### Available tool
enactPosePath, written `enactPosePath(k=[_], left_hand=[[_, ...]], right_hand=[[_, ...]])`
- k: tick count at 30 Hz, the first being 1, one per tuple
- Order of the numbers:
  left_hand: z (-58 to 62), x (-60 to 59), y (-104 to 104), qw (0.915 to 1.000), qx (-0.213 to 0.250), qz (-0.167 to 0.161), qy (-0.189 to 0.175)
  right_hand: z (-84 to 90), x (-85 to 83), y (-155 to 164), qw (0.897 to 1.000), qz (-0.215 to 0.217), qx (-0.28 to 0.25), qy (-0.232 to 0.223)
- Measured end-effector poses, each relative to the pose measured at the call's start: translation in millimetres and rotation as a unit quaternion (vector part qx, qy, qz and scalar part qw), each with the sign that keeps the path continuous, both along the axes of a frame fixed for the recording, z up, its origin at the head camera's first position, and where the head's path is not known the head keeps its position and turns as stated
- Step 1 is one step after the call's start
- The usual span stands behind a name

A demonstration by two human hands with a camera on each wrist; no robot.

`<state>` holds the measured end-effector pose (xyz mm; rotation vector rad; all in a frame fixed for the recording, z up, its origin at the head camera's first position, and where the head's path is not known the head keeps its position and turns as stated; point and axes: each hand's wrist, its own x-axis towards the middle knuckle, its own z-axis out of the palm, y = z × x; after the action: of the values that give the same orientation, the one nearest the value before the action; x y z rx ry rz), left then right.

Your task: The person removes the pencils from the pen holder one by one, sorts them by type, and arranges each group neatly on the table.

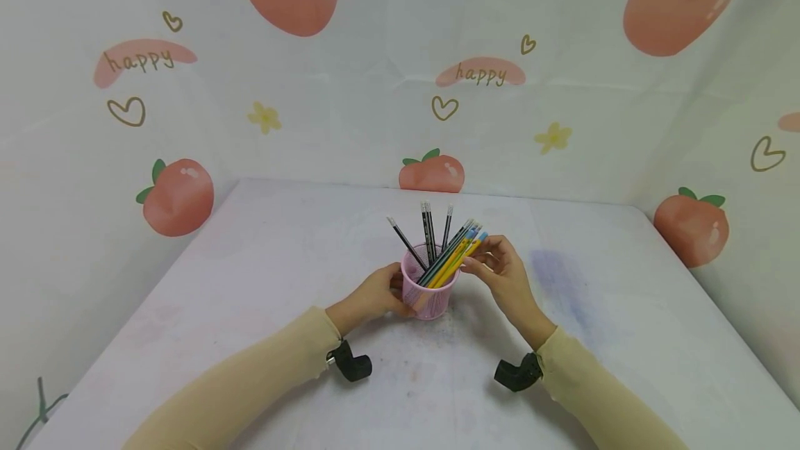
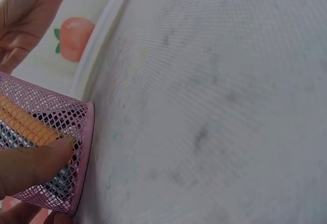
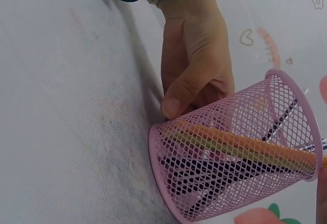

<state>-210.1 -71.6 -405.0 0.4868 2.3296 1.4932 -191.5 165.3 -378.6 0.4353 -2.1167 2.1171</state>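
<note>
My left hand [image 1: 375,294] wrapped the pink mesh cup [image 1: 428,294] near the middle of the table [image 1: 250,283], steadying it. My right hand [image 1: 503,273] pinched the bundle of yellow and blue pencils [image 1: 455,259] leaning over its rim. About 4 black pencils [image 1: 428,231] stood inside; I couldn't count the bundle.

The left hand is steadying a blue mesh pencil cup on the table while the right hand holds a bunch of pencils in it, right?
Not quite: the mesh pencil cup is pink, as the head view shows. The left hand does steady it, and the right hand holds the pencils.
</note>
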Motion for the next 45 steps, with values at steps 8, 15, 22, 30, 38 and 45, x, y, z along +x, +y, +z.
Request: enactPosePath(k=[8,15,22,30,38,45], left_hand=[[-1.8,-0.3,1.0,1.0000,0.003,0.001,0.005],[-3.8,-0.4,2.3,0.9999,0.007,0.001,0.009],[-4.8,-0.4,2.7,0.9999,0.002,0.004,0.011],[-5.5,-0.1,1.4,0.9999,0.007,0.006,0.013],[-5.7,-0.7,1.9,0.9999,0.003,0.008,0.014],[-5.3,-0.5,1.2,0.9999,0.005,0.012,0.007]], right_hand=[[0.4,-0.9,-1.4,1.000,-0.005,0.001,-0.002],[0.3,-1.4,-2.0,1.000,-0.008,0.000,-0.002],[-1.2,-2.5,-1.0,1.000,-0.011,-0.003,0.000],[0.4,-2.9,-1.3,1.000,-0.008,0.000,0.011],[12.6,-2.8,4.3,0.998,0.002,-0.032,0.045],[35.6,-2.4,15.0,0.992,0.006,-0.096,0.084]])
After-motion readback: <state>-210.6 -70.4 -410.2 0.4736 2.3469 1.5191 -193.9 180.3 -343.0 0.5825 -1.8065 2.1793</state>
